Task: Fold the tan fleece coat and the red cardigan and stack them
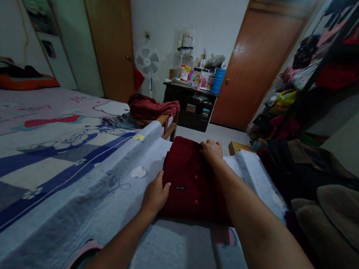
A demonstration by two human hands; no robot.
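A dark red garment (pixel 185 175), folded into a rough rectangle, lies on the pale bedding in front of me. Two buttons and a small dark label show on its upper face; it looks like a shirt. Along its left edge rests my left hand (pixel 156 193), thumb apart from the fingers and pointing inward; some fingers are hard to see. My right hand (pixel 212 151) reaches across to the far right corner, its bent fingers closed over the shirt's edge. My right forearm covers part of the shirt's right side.
Dark and brown clothes (pixel 335 208) are heaped on the right. A rust-red cloth (pixel 151 109) hangs over a wooden bed end. Patterned bedding (pixel 47 157) spreads to the left. Beyond stand a fan (pixel 147 62) and a dark cabinet (pixel 186 104). A pink-rimmed round item (pixel 84 252) lies near my left forearm.
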